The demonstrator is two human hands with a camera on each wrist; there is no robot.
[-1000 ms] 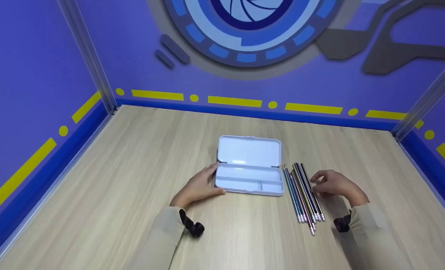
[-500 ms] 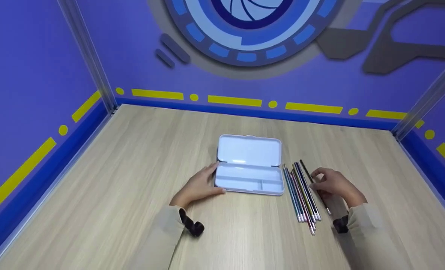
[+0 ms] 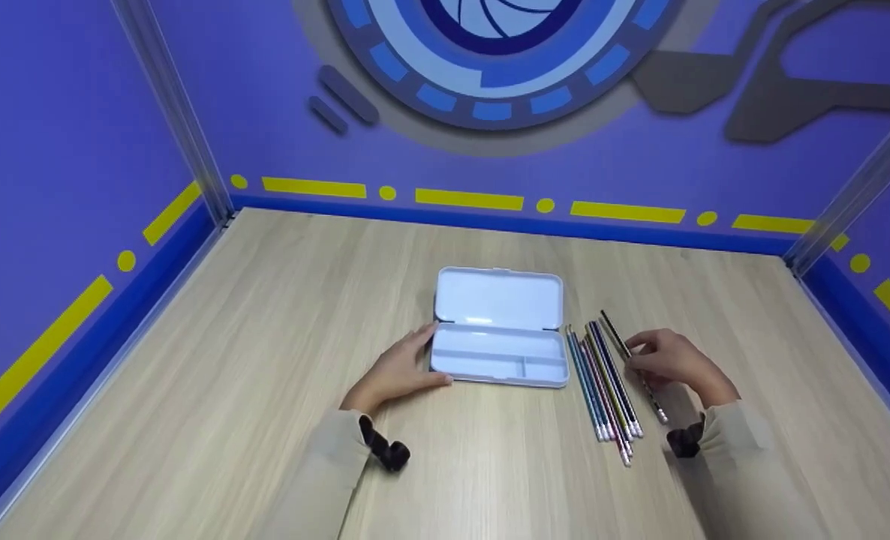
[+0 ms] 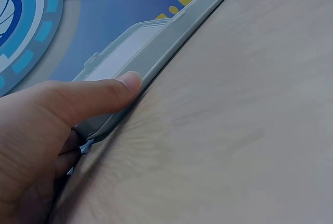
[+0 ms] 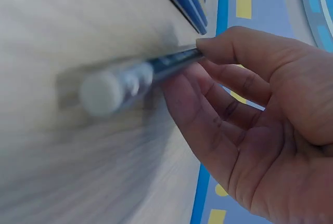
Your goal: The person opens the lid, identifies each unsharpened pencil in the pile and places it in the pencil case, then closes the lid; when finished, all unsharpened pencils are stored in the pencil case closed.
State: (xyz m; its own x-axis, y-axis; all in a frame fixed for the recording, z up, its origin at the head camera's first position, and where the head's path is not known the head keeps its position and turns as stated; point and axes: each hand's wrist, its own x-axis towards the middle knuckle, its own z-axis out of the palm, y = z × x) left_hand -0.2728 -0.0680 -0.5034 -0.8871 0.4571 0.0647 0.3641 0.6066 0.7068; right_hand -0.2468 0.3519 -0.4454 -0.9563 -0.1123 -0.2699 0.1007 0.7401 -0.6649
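A white pencil case [image 3: 499, 298] lies with its lid raised on the table, its compartments bare. My left hand [image 3: 398, 373] grips the case's left end. The left wrist view shows the thumb [image 4: 122, 86] against the front wall, with the other fingers partly hidden round the end. Between thumb and fingers my right hand [image 3: 674, 365] pinches one dark pencil [image 3: 613, 330]. Its white eraser end [image 5: 102, 94] points toward the right wrist camera, seemingly just off the tabletop. Several other pencils [image 3: 602, 390] lie side by side between the case and my right hand, erasers toward me.
The wooden table [image 3: 302, 300] is bounded by blue-purple panels [image 3: 385, 150] with yellow markings at the back and sides. Metal posts [image 3: 167, 105] stand at the two back corners. Long beige sleeves with black wrist straps [image 3: 386, 448] cover both forearms.
The dark pencil, at first lying at the right edge of the row, has been drawn away to the right and slightly up in my right hand. The left hand and case stay put.
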